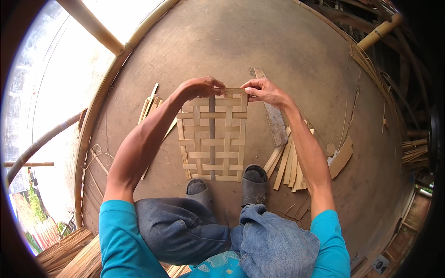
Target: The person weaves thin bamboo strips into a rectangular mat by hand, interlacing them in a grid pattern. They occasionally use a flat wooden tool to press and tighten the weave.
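An open-weave panel of flat bamboo strips (220,142) lies on the floor in front of my feet, with square gaps between its strips. One dark strip (212,127) runs down its middle among the pale ones. At the far edge, my left hand (204,87) is closed with its fingers curled on a crosswise bamboo strip (234,91); the fingertips are partly hidden. My right hand (268,91) pinches the right end of that same strip between thumb and fingers, at the panel's far right corner.
Right of the panel lie a worn wooden board (276,125) and a fan of loose bamboo strips (292,169). More strips (149,106) lie behind my left forearm. My sandalled feet (254,187) stand at the near edge. Bamboo poles (99,90) border the floor on the left.
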`<state>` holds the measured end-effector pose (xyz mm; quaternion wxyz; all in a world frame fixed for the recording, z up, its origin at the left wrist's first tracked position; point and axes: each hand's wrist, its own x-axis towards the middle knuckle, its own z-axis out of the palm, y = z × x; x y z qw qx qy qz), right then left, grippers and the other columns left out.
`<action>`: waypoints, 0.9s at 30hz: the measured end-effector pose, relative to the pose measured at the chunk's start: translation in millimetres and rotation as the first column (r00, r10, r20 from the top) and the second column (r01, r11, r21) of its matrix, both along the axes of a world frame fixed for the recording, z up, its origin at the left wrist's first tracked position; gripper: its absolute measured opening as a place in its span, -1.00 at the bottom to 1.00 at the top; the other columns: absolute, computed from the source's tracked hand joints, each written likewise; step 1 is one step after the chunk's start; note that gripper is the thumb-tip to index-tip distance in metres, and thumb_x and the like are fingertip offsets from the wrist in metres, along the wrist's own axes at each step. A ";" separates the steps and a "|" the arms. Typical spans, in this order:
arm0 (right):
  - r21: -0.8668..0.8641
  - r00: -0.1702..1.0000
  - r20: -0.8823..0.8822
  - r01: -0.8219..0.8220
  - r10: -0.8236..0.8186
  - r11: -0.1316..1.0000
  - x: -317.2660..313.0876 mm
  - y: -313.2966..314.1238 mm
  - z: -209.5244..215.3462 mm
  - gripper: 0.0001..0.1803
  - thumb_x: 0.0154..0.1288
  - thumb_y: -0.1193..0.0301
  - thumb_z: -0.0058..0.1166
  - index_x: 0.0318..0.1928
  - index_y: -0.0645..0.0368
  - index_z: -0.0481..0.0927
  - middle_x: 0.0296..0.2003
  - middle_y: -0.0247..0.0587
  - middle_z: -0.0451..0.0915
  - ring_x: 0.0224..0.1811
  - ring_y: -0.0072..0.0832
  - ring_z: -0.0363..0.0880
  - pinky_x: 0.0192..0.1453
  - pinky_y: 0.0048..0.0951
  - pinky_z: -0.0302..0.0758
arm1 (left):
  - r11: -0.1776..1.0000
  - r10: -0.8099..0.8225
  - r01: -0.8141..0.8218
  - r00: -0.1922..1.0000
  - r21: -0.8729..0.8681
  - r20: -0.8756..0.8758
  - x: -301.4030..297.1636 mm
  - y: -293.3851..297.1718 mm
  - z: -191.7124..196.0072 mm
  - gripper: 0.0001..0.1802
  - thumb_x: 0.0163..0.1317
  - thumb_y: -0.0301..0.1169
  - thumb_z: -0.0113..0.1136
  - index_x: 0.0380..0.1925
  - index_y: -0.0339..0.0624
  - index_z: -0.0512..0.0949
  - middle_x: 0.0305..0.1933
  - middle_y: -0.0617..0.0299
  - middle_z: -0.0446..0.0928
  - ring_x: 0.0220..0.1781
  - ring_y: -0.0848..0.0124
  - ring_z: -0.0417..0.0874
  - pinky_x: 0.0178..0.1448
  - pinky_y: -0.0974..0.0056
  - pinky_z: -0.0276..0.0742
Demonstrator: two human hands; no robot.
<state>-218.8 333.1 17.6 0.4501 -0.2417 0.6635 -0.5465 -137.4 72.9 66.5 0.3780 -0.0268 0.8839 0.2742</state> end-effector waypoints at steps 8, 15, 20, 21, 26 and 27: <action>0.000 0.998 -0.059 0.017 -0.017 1.000 6.4 0.3 12.5 -0.70 0.53 0.30 0.23 0.08 0.24 0.73 -0.14 -0.23 0.74 -0.03 -0.47 0.74 0.17 -0.30 0.78 | 0.998 -0.031 0.029 0.999 0.063 0.025 -4.1 1.6 16.0 -0.50 0.55 0.14 0.09 0.18 0.09 0.72 0.11 0.17 0.76 0.13 0.18 0.74 0.15 -0.05 0.67; 0.029 0.973 -0.189 0.143 -0.135 0.989 25.7 -12.0 10.7 -0.70 0.49 0.22 0.24 -0.11 0.23 0.77 -0.29 -0.26 0.78 -0.15 -0.49 0.74 -0.08 -0.35 0.73 | 0.991 0.028 -0.014 0.994 0.134 -0.105 3.6 1.8 5.1 -0.55 0.54 0.04 0.15 0.02 -0.04 0.79 -0.05 0.19 0.79 0.01 0.29 0.74 0.09 0.07 0.63; 0.069 0.911 -0.388 0.178 -0.138 0.982 30.2 -19.3 -2.4 -0.74 0.47 0.26 0.22 -0.14 0.23 0.75 -0.35 -0.25 0.77 -0.21 -0.45 0.73 -0.07 -0.27 0.65 | 0.991 0.070 -0.052 0.987 0.126 -0.144 6.2 2.8 -3.2 -0.56 0.54 0.02 0.16 -0.02 -0.06 0.80 -0.06 0.19 0.79 0.01 0.30 0.73 0.11 0.10 0.61; 0.069 0.900 -0.414 0.176 -0.133 0.982 29.7 -19.5 -3.9 -0.74 0.47 0.26 0.21 -0.15 0.23 0.74 -0.35 -0.24 0.77 -0.22 -0.43 0.73 -0.05 -0.25 0.64 | 0.992 0.077 -0.061 0.987 0.114 -0.143 6.3 4.4 -2.7 -0.56 0.54 0.02 0.16 -0.02 -0.06 0.80 -0.06 0.19 0.79 0.01 0.29 0.73 0.11 0.10 0.60; 0.106 0.885 -0.456 0.162 -0.097 0.981 29.8 -18.3 -1.3 -0.74 0.49 0.25 0.18 -0.14 0.21 0.74 -0.31 -0.22 0.78 -0.20 -0.36 0.74 0.03 -0.19 0.63 | 0.988 0.134 -0.124 0.984 0.089 -0.121 8.4 9.9 -0.4 -0.56 0.53 0.02 0.19 0.02 -0.08 0.78 -0.02 0.17 0.79 0.05 0.27 0.72 0.16 0.08 0.59; 0.120 0.884 -0.459 0.161 -0.089 0.980 31.0 -19.3 1.1 -0.74 0.49 0.25 0.18 -0.14 0.21 0.73 -0.31 -0.22 0.78 -0.19 -0.35 0.74 0.03 -0.19 0.64 | 0.987 0.139 -0.127 0.983 0.101 -0.118 9.3 8.7 -0.3 -0.56 0.53 0.02 0.19 0.04 -0.09 0.78 0.00 0.16 0.79 0.07 0.26 0.72 0.17 0.07 0.59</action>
